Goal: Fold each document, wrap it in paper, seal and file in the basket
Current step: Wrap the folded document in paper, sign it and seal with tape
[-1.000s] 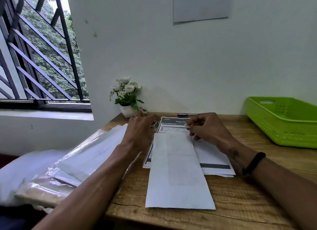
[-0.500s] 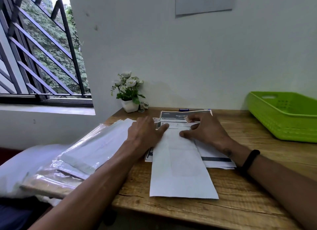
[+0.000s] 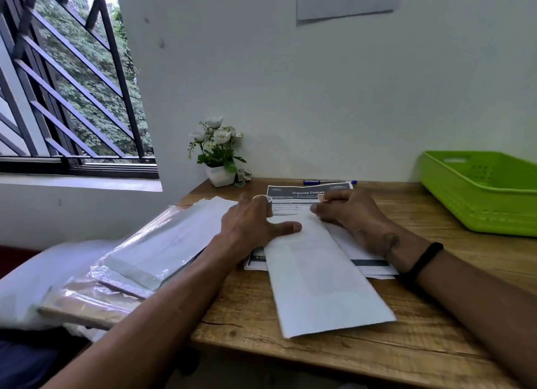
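Wrapped packet (image 3: 322,275) lies on the tabletop (image 3: 436,339), long axis roughly 12–6, far end under both hands. Left hand (image 3: 255,223) presses flat on that end from 9 o'clock, thumb spread across the paper, tape roll (image 3: 263,198) at its fingers. Right hand (image 3: 345,211) at 3 o'clock, fingers curled down on the top edge; can't tell if pinching tape. Looks like sealing. Basket (image 3: 476,211) sits well apart at 2 o'clock, right hand nearer.

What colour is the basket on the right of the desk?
Bright lime green; the basket shows clearly in the head view.
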`<move>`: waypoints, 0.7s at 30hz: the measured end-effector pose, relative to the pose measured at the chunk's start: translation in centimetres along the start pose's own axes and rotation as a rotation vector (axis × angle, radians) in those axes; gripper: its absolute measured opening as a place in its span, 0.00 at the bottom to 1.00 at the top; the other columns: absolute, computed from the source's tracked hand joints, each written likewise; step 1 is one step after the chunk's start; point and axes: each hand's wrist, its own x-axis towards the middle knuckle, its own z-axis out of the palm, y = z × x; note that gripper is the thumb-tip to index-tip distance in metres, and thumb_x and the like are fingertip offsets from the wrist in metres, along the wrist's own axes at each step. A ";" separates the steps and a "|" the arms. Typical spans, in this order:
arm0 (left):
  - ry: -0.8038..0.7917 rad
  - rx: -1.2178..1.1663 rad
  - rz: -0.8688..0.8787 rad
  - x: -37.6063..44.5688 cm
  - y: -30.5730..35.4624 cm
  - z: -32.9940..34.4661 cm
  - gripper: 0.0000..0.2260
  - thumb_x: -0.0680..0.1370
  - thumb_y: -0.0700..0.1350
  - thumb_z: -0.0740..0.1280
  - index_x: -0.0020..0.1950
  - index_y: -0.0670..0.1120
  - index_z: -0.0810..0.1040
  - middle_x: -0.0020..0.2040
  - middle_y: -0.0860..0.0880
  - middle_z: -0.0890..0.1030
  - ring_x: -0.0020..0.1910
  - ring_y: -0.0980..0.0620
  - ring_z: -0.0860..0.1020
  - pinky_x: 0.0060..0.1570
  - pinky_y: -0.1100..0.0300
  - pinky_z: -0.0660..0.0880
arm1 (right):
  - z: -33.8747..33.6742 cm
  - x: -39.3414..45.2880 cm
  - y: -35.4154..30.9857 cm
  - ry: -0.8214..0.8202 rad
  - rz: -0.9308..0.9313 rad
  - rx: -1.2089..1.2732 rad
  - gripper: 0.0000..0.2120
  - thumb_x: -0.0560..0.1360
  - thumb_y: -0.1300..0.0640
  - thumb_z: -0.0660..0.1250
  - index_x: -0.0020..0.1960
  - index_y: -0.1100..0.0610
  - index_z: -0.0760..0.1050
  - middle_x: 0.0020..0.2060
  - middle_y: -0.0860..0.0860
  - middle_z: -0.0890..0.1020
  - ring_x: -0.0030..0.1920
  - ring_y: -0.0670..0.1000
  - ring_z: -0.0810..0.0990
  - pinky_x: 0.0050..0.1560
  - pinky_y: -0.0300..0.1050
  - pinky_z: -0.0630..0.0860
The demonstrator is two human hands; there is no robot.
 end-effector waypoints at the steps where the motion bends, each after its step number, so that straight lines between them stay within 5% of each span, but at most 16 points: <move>1: 0.003 -0.026 0.003 -0.1 0.1 -0.1 0.30 0.66 0.78 0.69 0.49 0.54 0.72 0.59 0.48 0.76 0.56 0.48 0.75 0.47 0.53 0.72 | 0.1 0.0 -0.1 0.002 0.004 0.015 0.24 0.66 0.61 0.84 0.59 0.61 0.80 0.51 0.60 0.87 0.50 0.55 0.88 0.58 0.50 0.83; 6: 0.153 -0.214 0.089 0.2 -0.1 0.0 0.21 0.71 0.62 0.78 0.39 0.55 0.68 0.46 0.52 0.79 0.47 0.50 0.74 0.38 0.55 0.66 | 0.3 -0.8 -0.6 -0.020 -0.023 0.020 0.22 0.68 0.64 0.82 0.60 0.62 0.80 0.51 0.58 0.86 0.47 0.53 0.86 0.48 0.42 0.83; 11: 0.398 -0.557 0.208 0.5 0.0 -0.6 0.11 0.74 0.45 0.80 0.41 0.46 0.78 0.36 0.51 0.82 0.34 0.54 0.79 0.34 0.59 0.77 | -0.2 -0.7 -1.1 -0.058 0.036 0.135 0.20 0.67 0.70 0.80 0.58 0.66 0.81 0.51 0.66 0.86 0.48 0.60 0.87 0.52 0.48 0.85; 14: 0.295 -0.411 0.143 0.6 -0.3 -0.4 0.15 0.72 0.58 0.79 0.45 0.50 0.80 0.40 0.53 0.83 0.39 0.55 0.80 0.40 0.54 0.79 | -0.4 -0.5 -0.8 -0.086 -0.040 -0.010 0.20 0.65 0.68 0.83 0.56 0.63 0.83 0.50 0.60 0.87 0.46 0.54 0.88 0.48 0.43 0.85; 17: 0.074 -0.107 0.049 0.2 -0.1 -0.1 0.30 0.63 0.77 0.73 0.50 0.54 0.80 0.47 0.55 0.81 0.47 0.52 0.77 0.40 0.54 0.71 | -0.2 -0.5 -0.3 -0.098 -0.110 -0.147 0.22 0.60 0.62 0.86 0.52 0.56 0.85 0.49 0.54 0.88 0.50 0.50 0.88 0.57 0.49 0.84; 21: 0.057 -0.203 0.054 0.1 0.3 0.0 0.27 0.62 0.73 0.77 0.45 0.52 0.82 0.45 0.55 0.81 0.46 0.53 0.78 0.38 0.56 0.70 | -0.1 -0.3 0.0 -0.113 -0.107 -0.157 0.23 0.57 0.61 0.86 0.51 0.55 0.85 0.48 0.53 0.88 0.52 0.50 0.87 0.61 0.55 0.82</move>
